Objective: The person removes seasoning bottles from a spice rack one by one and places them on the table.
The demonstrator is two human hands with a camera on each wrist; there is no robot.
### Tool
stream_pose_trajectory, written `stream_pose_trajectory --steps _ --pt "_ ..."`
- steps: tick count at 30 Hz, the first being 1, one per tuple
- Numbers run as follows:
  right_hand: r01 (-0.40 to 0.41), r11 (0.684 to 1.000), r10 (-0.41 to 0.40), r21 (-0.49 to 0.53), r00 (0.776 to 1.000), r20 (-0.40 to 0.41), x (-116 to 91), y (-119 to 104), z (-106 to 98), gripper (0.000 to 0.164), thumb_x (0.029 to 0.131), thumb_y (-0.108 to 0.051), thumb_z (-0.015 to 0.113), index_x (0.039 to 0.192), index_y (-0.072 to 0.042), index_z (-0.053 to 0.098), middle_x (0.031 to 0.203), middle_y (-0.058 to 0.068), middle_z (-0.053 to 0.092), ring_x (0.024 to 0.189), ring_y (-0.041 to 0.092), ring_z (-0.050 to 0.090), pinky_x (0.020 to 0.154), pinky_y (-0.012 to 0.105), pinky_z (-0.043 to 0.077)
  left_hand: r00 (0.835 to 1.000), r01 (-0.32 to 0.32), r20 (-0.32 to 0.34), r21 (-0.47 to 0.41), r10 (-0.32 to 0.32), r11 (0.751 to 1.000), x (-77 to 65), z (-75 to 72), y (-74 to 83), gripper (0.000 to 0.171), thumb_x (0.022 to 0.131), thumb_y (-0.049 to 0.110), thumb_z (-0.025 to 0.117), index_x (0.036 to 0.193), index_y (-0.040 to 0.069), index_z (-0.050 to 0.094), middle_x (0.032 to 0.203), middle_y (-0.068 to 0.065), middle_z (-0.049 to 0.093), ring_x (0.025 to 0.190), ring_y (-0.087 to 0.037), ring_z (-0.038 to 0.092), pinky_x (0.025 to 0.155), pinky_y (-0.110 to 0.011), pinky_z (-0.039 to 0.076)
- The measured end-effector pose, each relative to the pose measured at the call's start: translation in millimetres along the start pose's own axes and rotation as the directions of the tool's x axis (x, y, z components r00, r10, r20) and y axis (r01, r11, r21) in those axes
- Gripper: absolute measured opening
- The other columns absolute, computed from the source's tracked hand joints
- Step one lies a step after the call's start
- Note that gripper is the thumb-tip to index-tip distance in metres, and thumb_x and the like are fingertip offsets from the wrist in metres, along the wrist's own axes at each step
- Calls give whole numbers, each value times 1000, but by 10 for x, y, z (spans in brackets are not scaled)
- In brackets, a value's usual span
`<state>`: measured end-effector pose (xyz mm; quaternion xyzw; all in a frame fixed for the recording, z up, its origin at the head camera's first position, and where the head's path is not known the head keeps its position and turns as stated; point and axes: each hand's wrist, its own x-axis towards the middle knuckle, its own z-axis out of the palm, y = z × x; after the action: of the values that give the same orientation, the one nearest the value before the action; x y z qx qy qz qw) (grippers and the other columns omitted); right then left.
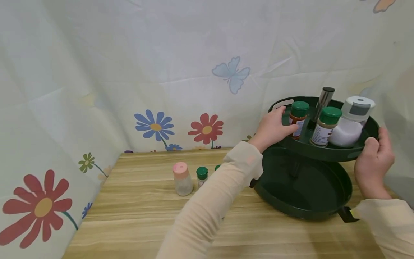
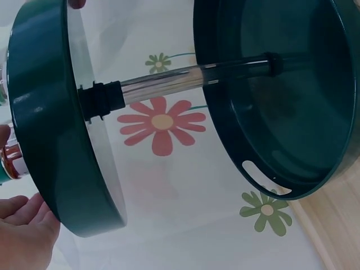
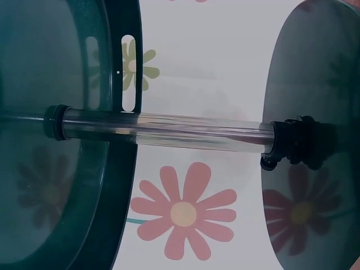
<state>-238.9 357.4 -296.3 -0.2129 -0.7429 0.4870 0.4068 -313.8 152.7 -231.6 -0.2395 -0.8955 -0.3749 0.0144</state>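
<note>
A dark green two-tier tray rack (image 1: 304,212) stands on the table at the right, its tiers joined by a clear post (image 3: 197,132). My left hand (image 1: 273,126) is at the upper tray's left rim, fingers extended by the handle slot. Its thumb overlaps a green-capped spice jar (image 1: 297,122) with reddish contents, standing in the upper tray (image 1: 300,145). My right hand (image 1: 373,162) grips that tray's right rim, thumb in front. Beside the reddish jar stand another green-capped spice jar (image 1: 325,127) and a white-lidded jar of white granules (image 1: 347,131).
Left of the rack, a pink-capped shaker (image 1: 182,181) and a green-capped jar (image 1: 202,174) stand on the wooden table (image 1: 136,208). A further green cap (image 1: 217,167) is mostly hidden by my left sleeve. A flowered curtain (image 1: 155,72) hangs behind.
</note>
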Motion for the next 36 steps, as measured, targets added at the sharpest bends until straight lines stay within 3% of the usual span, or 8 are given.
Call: stream_pose_trajectory --steps 12,20,28,36 --pt "-6 999 5 43 1000 17 3 -24 -25 49 90 -15 24 138 -17 28 144 -7 24 127 -5 19 108 16 11 1000 -10 -6 51 11 999 90 73 53 60 80 40 61 132 21 37 121 9 51 104 -4 52 81 -18 45" --pt "9 999 -9 53 1000 17 18 -9 -35 49 89 -15 24 138 -17 29 144 -6 25 127 -4 20 108 16 12 999 -6 -37 79 9 997 129 126 84 41 77 41 65 110 20 52 100 10 61 83 -3 58 66 -16 45" --pt "17 999 -18 52 1000 21 -1 -10 -43 49 89 -15 25 137 -17 30 144 -5 26 127 -4 21 108 17 13 993 49 -114 173 -30 984 107 173 151 35 75 49 63 97 22 58 89 11 63 74 -2 58 59 -17 44" --pt "21 998 -22 51 999 29 -6 -22 -59 49 89 -14 24 138 -17 28 144 -5 25 127 -4 20 108 17 12 986 53 -163 92 -38 994 68 215 153 34 75 47 64 97 21 58 88 10 65 71 -2 58 57 -15 44"
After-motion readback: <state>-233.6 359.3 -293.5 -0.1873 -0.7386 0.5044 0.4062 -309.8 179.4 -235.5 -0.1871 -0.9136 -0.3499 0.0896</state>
